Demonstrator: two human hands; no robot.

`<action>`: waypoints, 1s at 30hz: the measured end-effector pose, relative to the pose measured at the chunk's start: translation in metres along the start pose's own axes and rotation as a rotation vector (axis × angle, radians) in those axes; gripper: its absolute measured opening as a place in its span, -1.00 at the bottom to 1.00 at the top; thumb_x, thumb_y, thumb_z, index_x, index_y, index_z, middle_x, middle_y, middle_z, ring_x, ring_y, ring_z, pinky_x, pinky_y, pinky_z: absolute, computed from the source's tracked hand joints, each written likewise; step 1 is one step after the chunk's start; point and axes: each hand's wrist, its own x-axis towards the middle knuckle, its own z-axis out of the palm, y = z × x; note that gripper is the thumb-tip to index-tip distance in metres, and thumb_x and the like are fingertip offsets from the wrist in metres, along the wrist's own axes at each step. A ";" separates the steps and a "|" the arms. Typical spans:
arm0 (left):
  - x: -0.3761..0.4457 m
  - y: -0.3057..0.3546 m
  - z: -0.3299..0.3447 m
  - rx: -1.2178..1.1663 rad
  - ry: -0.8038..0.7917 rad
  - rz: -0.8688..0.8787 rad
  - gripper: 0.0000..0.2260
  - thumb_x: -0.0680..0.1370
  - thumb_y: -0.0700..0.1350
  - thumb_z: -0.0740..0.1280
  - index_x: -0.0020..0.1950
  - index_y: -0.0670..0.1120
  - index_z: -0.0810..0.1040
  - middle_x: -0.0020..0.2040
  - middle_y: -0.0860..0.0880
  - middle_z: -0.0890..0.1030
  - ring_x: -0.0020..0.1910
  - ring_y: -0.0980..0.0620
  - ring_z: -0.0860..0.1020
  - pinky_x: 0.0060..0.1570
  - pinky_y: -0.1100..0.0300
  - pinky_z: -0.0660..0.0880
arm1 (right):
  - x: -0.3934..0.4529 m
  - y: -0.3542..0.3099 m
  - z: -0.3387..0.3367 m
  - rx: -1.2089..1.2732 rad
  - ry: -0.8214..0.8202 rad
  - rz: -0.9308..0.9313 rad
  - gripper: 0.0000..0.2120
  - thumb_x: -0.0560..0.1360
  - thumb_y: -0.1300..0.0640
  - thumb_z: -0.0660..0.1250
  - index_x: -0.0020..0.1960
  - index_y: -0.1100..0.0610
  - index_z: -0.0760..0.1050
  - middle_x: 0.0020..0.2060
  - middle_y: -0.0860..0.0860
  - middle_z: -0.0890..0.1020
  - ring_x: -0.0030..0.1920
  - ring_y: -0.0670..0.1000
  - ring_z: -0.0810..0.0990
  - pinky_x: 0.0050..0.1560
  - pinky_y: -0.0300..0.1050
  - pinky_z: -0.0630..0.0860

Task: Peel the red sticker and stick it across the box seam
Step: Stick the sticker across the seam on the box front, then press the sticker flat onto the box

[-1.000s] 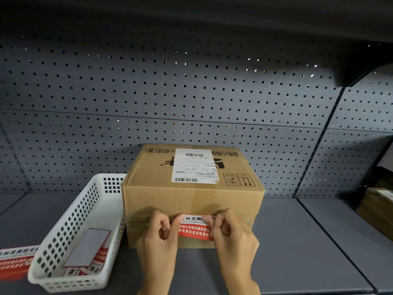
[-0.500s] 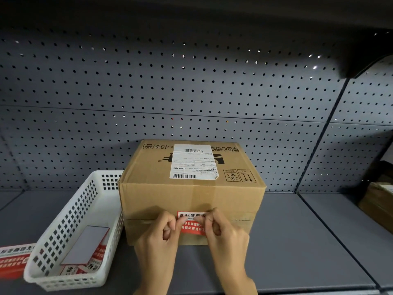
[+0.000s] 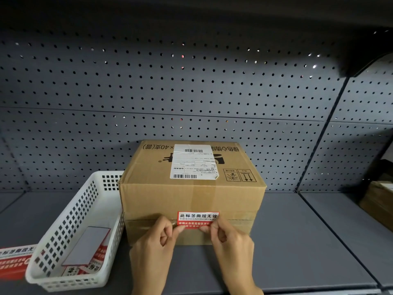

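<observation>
A brown cardboard box [image 3: 191, 194] is set on a grey metal shelf [image 3: 297, 241] in front of a dark pegboard back panel [image 3: 170, 81]. On the box's near face, a red sticker [image 3: 197, 219] with a white band of printed characters is laid across the horizontal seam [image 3: 238, 220], its upper part above the seam and its lower edge below it. The sticker's lower left corner is pinched between thumb and forefinger of the left hand [image 3: 155, 248], while the remaining fingers are curled in. The lower right corner is gripped in the same way by the right hand [image 3: 231, 245]. A white shipping label [image 3: 194, 161] with barcodes is stuck on the box's top, beside printed handling symbols [image 3: 239, 175]. Just left of the box, touching or nearly touching it, a white perforated plastic basket [image 3: 70, 231] is placed, in which a grey backing sheet [image 3: 86, 245] is laid over further red-and-white stickers [image 3: 85, 269]. Another red sticker sheet [image 3: 14, 260] is seen on the shelf at the far left edge.
</observation>
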 end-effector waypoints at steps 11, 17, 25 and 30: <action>0.012 0.006 -0.016 0.049 0.018 0.099 -0.61 0.35 0.11 0.44 -0.37 -0.08 0.31 -0.54 0.06 0.19 -0.59 0.00 0.31 -0.65 0.16 0.34 | 0.015 0.010 -0.026 0.084 0.064 0.060 -0.65 0.45 -0.22 0.21 -0.30 0.02 0.26 -0.63 -0.06 0.43 -0.44 0.02 0.13 -0.56 -0.20 0.32; 0.022 0.011 -0.021 0.041 -0.002 0.154 -0.64 0.36 0.07 0.44 -0.37 -0.09 0.32 -0.53 0.09 0.20 -0.59 0.07 0.23 -0.58 0.34 0.17 | 0.020 0.007 -0.023 0.064 0.076 0.070 -0.59 0.40 -0.24 0.27 -0.36 0.07 0.33 -0.62 -0.08 0.14 -0.50 -0.01 0.15 -0.56 -0.27 0.14; 0.001 0.001 -0.013 0.080 -0.134 0.056 -0.53 0.24 0.06 0.58 -0.33 -0.03 0.27 -0.56 0.09 0.24 -0.57 0.04 0.31 -0.58 0.36 0.20 | 0.000 0.013 -0.015 -0.010 -0.064 0.138 -0.64 0.34 0.01 0.55 -0.26 0.03 0.34 -0.60 -0.01 0.43 -0.45 0.08 0.23 -0.57 -0.17 0.30; 0.019 0.015 -0.032 0.069 -0.154 0.144 -0.55 0.37 0.12 0.45 -0.32 0.04 0.16 -0.57 0.11 0.09 -0.62 0.17 0.10 -0.62 0.34 0.14 | 0.020 -0.013 -0.037 0.022 -0.135 0.044 -0.64 0.50 -0.09 0.37 -0.31 -0.09 0.23 -0.62 -0.08 0.30 -0.52 0.03 0.25 -0.46 -0.05 0.43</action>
